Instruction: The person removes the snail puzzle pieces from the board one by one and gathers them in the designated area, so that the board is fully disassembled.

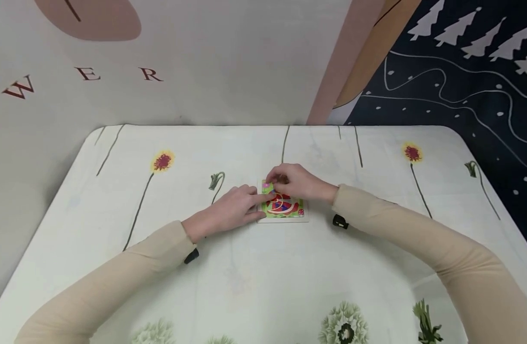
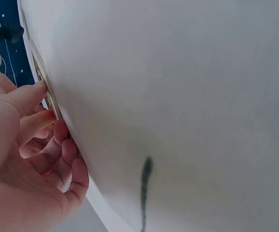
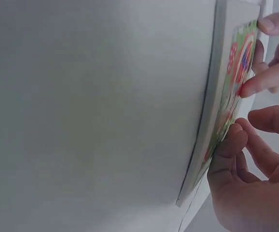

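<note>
Touching the seemingly near-complete puzzle (image 1: pixel 285 205) with left hand (image 1: pixel 232 208), forefinger straight, and curling right hand (image 1: pixel 301 181) over its far-left part, hold and remaining gaps unclear.

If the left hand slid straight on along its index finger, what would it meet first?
The left hand would probably meet the right hand first, whose bent fingers lie just ahead over the colorful picture board, though their relative height is hard to judge.

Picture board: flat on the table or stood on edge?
Flat. The head view shows the picture board printed side up; the right wrist view shows its pale rim running low along the table.
</note>
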